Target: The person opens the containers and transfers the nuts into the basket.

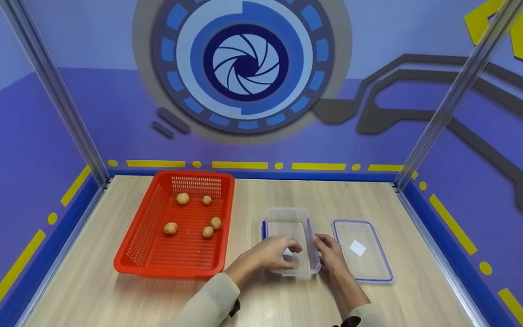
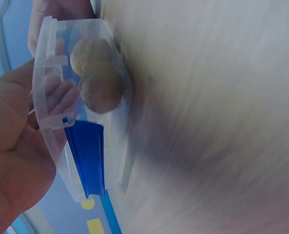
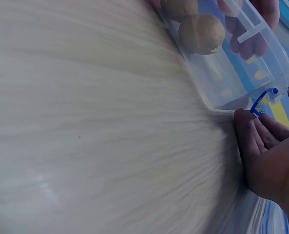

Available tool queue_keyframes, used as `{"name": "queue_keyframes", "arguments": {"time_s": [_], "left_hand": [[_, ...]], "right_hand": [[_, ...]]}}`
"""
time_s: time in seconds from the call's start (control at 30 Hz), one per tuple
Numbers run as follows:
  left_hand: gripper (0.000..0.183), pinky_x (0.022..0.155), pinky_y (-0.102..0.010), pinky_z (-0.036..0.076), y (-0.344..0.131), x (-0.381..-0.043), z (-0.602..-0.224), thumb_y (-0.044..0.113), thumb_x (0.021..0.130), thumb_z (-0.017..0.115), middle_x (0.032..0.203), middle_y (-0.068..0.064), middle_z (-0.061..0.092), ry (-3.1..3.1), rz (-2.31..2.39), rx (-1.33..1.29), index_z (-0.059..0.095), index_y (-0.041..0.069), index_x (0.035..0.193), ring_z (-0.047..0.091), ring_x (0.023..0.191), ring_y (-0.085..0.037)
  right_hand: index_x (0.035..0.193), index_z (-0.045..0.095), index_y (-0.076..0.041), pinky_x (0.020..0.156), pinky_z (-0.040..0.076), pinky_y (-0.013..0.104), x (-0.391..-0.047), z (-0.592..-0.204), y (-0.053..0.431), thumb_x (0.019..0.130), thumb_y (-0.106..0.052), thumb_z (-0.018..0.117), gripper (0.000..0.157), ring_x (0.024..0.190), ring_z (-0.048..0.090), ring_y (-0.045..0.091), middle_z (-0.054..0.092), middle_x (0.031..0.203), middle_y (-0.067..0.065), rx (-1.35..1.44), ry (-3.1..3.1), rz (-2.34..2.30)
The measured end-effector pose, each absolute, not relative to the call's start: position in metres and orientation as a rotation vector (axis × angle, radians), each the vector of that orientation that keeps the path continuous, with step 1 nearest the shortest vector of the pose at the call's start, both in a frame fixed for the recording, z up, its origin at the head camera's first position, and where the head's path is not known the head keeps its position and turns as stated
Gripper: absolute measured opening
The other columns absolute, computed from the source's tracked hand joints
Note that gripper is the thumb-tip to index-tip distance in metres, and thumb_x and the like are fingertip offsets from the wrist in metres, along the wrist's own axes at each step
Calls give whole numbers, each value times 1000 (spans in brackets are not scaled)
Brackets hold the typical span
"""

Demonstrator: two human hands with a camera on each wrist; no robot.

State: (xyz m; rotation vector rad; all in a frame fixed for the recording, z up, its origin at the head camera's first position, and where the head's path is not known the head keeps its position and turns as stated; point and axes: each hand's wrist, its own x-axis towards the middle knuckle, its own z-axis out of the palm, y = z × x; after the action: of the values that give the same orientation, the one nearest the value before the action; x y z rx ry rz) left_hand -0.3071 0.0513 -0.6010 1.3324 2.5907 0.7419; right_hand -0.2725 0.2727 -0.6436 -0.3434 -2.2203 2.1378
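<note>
A clear plastic food container (image 1: 304,227) with blue side latches stands on the table without its lid. My left hand (image 1: 276,252) reaches over its near left part, fingers loosely bent inside with nothing visible between them. Through the wall, two walnuts (image 2: 101,90) lie together at the bottom; in the head view my left hand hides them. At the container's right side, my right hand (image 1: 332,254) holds the edge, thumb at the rim and fingers by the blue latch (image 3: 261,101).
Left of the container stands a red plastic basket (image 1: 125,261) with several walnuts (image 1: 170,228) spread inside. The clear lid (image 1: 372,263), blue-edged with a white square label (image 1: 357,247), lies flat on the right. Printed panels and metal posts (image 1: 443,109) enclose the table (image 1: 284,299).
</note>
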Motion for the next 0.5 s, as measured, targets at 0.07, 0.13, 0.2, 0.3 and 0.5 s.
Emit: {"name": "queue_keyframes", "arguments": {"time_s": [0.07, 0.13, 0.2, 0.3, 0.5], "left_hand": [[38, 101, -22, 50, 51, -308, -600, 27, 91, 85, 120, 4, 74, 2591, 722, 1343, 74, 10, 124, 66, 111, -8], [37, 101, -22, 51, 51, -308, -600, 27, 91, 84, 119, 4, 74, 2595, 694, 1358, 75, 10, 123, 67, 110, -8], [37, 100, -23, 51, 51, -308, -600, 26, 91, 85, 119, 3, 74, 2597, 666, 1371, 75, 9, 123, 68, 110, -11], [37, 99, -23, 52, 51, -306, -599, 22, 91, 85, 119, 1, 74, 2596, 614, 1404, 76, 9, 123, 69, 109, -14], [36, 98, -21, 52, 53, -306, -599, 19, 89, 86, 118, 1, 75, 2602, 526, 1451, 77, 8, 122, 70, 109, -15]], "right_hand": [[131, 61, 9, 85, 58, 40, -275, -650, 274, 107, -21, 64, 39, 112, 62, 34, 66, 124, 24, -357, -2210, 2130], [132, 61, 8, 83, 58, 38, -277, -653, 274, 107, -23, 65, 39, 111, 63, 32, 66, 124, 22, -359, -2202, 2127], [132, 61, 6, 82, 58, 37, -277, -654, 274, 107, -25, 66, 41, 111, 63, 30, 66, 124, 21, -356, -2201, 2129], [132, 62, 6, 81, 57, 36, -277, -654, 274, 107, -27, 66, 42, 109, 64, 29, 66, 123, 21, -352, -2202, 2131], [131, 61, 7, 78, 58, 35, -276, -654, 272, 106, -28, 68, 44, 104, 65, 27, 68, 119, 20, -366, -2183, 2149]]}}
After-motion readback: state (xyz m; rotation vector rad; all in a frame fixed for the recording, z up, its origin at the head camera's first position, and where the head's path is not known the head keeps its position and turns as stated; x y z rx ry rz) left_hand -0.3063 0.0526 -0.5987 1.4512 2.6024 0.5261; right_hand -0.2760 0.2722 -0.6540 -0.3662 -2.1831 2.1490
